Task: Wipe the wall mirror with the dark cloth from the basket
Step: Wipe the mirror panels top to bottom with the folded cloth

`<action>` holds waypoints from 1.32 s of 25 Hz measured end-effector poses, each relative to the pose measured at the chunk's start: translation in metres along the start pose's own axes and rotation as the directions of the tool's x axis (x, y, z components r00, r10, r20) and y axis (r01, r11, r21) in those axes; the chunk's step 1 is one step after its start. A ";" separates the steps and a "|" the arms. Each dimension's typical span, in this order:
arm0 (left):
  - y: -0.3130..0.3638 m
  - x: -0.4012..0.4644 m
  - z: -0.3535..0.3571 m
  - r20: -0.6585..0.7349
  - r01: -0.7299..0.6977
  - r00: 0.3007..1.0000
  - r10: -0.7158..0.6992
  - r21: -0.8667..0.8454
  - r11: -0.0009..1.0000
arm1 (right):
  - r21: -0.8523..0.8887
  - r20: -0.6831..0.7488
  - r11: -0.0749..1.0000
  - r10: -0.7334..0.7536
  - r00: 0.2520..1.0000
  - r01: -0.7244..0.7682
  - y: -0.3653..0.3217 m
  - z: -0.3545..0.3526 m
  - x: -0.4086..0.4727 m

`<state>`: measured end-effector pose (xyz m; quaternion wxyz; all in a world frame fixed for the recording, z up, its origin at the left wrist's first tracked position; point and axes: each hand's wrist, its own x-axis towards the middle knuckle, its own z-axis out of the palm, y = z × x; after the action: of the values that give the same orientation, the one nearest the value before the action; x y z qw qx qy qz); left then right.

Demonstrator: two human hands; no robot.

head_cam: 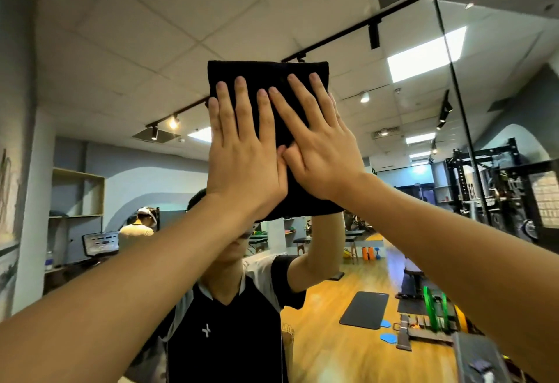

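Note:
A folded black cloth lies flat against the wall mirror, high up near the middle of the view. My left hand presses on its left half with straight, spread fingers. My right hand presses on its right half, fingers also straight, its thumb touching my left hand. Both arms reach up from the lower corners. The lower edge of the cloth shows below my wrists. My own reflection appears under the cloth.
The mirror reflects a gym: a wooden floor with a dark mat, weight racks at right, another person at a desk at left. A vertical seam divides the mirror panels at right. A grey wall borders the mirror at left.

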<state>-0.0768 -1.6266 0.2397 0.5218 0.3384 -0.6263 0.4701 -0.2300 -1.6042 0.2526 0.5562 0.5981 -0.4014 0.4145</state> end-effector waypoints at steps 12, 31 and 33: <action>0.132 0.042 0.034 0.009 0.010 1.000 -0.010 0.010 1.000 | 0.001 -0.004 1.000 -0.003 1.000 0.003 0.134 -0.024 -0.038; 0.259 0.085 0.065 0.001 -0.036 0.999 0.036 0.042 0.998 | -0.001 -0.015 1.000 -0.002 1.000 0.002 0.268 -0.047 -0.077; 0.267 0.087 0.066 0.012 -0.042 0.999 0.042 0.041 0.998 | 0.001 -0.016 1.000 0.009 1.000 -0.009 0.276 -0.047 -0.080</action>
<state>-0.3627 -1.5947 0.2608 0.5012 0.3384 -0.6262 0.4920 -0.5185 -1.5719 0.2707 0.5571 0.5935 -0.3993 0.4218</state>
